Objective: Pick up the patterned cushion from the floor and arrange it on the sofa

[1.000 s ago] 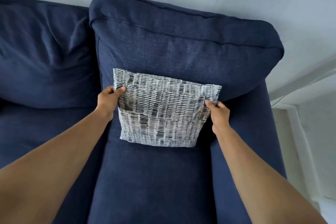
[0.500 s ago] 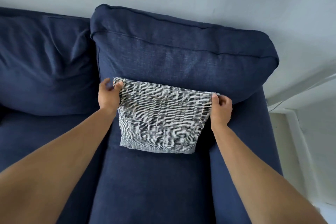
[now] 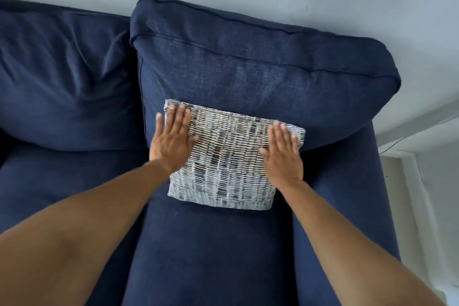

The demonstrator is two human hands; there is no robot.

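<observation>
Cushion (image 3: 224, 164) leans against the back of the blue sofa (image 3: 248, 62), on its right seat. Both hands, left (image 3: 173, 141) and right (image 3: 282, 154), have let go of its top corners; each grip now lies open, palms pressing it flat. Arranging looks nearly done.

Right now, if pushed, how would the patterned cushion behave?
Probably soft: the cushion looks thin under both flat hands. Likely light. Leaning on the backrest, it might slump forward once released.
</observation>
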